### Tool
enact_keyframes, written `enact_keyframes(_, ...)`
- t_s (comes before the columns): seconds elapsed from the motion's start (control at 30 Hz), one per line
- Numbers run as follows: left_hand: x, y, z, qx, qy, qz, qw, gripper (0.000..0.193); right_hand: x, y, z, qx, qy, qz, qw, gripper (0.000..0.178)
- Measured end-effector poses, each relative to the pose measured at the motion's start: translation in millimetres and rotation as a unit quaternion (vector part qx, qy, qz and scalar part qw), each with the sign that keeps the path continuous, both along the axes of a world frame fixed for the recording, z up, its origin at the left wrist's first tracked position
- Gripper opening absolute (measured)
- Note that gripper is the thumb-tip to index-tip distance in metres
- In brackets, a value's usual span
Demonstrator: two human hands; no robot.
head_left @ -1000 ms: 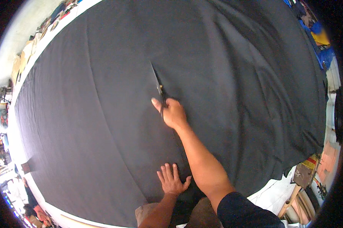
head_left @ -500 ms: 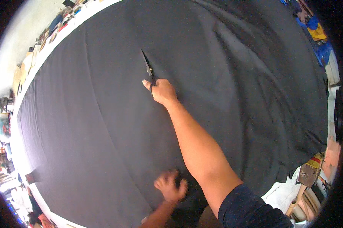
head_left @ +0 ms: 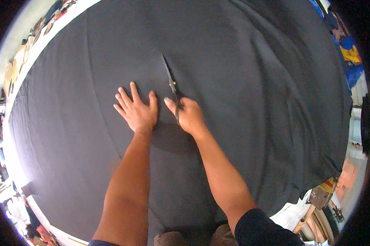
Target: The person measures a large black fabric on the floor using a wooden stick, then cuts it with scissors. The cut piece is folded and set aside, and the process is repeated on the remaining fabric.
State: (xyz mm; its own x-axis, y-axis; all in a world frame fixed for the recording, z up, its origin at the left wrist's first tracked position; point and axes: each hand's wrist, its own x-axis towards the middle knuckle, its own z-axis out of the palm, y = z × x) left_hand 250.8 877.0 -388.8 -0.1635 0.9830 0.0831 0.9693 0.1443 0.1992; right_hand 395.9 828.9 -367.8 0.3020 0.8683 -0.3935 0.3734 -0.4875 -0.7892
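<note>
Scissors (head_left: 173, 83): upper middle of the frame, on the black cloth (head_left: 222, 110); blades aimed up the picture
Right hand (head_left: 190, 115): grip closed round the scissors' handles
Left hand (head_left: 140, 114): palm down left of the scissors; fingers spread – grip holding nothing
Cloth: smoother at left, creased at right; white table (head_left: 291, 210) shows lower right
Cutting: seemingly the step in hand – blade contact unclear; next move likely calls for flat cloth, steady blades

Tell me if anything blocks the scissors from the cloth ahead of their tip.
Nothing visible does. The right hand holds the scissors; the left hand lies on the cloth to their left, not ahead of them.
</note>
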Motion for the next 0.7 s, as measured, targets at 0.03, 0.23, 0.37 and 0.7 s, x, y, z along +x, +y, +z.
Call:
enact_keyframes(0.03, 1, 1, 4, -0.001, 0.001, 0.001, 1.000, 0.078, 0, -2, 2, -0.008, -0.019, 0.004, 1.000, 0.064)
enact_keyframes(0.23, -4, 0, 2, -0.002, -0.004, -0.001, 1.000, 0.077, -6, 63, 2, 0.001, -0.004, -0.006, 1.000, 0.065)
enact_keyframes(0.37, 2, 4, 13, -0.031, 0.000, 0.003, 1.000, 0.077, 0, 158, 13, 0.015, -0.013, 0.000, 1.000, 0.065)
enact_keyframes(0.7, -3, 7, 14, -0.066, -0.018, 0.009, 0.998, 0.080, -1, 198, -22, 0.055, 0.055, 0.007, 0.997, 0.062)
